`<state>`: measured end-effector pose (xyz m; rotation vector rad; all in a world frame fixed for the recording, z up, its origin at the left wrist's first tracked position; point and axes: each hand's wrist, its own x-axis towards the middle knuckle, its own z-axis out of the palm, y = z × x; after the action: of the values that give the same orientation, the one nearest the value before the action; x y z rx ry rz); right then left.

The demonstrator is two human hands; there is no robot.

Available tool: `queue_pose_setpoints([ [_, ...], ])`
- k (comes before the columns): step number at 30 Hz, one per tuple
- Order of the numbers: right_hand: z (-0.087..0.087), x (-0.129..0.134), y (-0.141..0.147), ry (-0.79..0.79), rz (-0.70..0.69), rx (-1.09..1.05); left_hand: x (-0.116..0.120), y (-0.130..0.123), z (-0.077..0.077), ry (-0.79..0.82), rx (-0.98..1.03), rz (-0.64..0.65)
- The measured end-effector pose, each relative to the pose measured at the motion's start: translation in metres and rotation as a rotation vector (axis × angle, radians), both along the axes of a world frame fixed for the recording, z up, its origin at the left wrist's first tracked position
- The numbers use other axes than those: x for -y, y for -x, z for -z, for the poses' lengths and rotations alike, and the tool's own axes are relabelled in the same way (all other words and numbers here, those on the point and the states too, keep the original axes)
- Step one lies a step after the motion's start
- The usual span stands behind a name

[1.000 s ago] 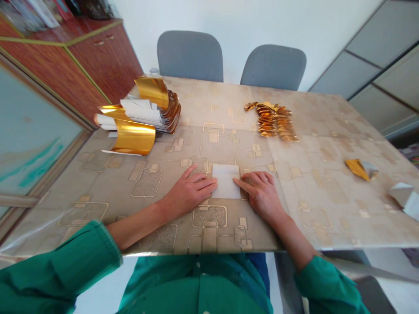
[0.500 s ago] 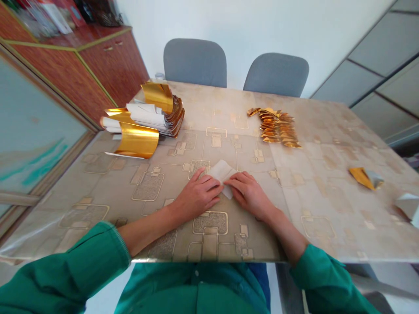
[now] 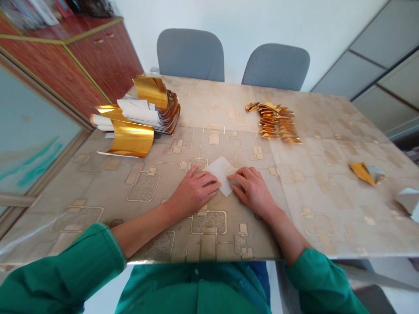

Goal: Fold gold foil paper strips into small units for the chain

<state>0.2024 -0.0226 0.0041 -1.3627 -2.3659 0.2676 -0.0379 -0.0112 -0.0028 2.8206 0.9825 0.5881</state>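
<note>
A small white sheet of paper (image 3: 223, 169) lies on the patterned tablecloth right in front of me, turned so that a corner points toward me. The fingers of my left hand (image 3: 195, 192) hold its left side against the table, with one finger stretched away. At the right corner, the fingertips of my right hand (image 3: 253, 192) are pressed together on the edge of the paper. Fine creases run across the sheet. What lies under my fingertips is hidden.
Stacked gold-and-white paper sheets (image 3: 140, 111) curl at the back left. Several folded gold paper pieces (image 3: 278, 123) lie in rows at the back right. One gold piece (image 3: 362, 173) and a white folded piece (image 3: 409, 201) are far right. Two grey chairs (image 3: 191, 54) stand behind the table.
My two hands have moved slightly apart, the right one to the right. More of the white paper shows between them, and it looks flatter. The camera view has shifted a little.
</note>
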Motion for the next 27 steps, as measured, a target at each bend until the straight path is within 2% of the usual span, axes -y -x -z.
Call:
queue_pose_setpoints([
  [6,0.002,0.001,0.003,0.001,0.004,0.027,-0.003,0.001,0.003,0.008,0.019,-0.020],
  [11,0.001,0.000,0.003,0.002,0.002,0.027,-0.006,0.004,0.004,-0.012,0.031,-0.191],
  [15,0.000,0.000,0.003,0.010,0.000,0.028,-0.011,0.006,0.005,0.078,0.076,-0.285],
  [20,-0.001,-0.001,0.003,0.005,-0.004,0.021,-0.020,0.002,0.005,0.185,0.195,-0.260],
  [27,0.001,-0.001,0.002,-0.011,0.001,0.031,-0.022,-0.015,0.001,0.241,0.383,-0.145],
])
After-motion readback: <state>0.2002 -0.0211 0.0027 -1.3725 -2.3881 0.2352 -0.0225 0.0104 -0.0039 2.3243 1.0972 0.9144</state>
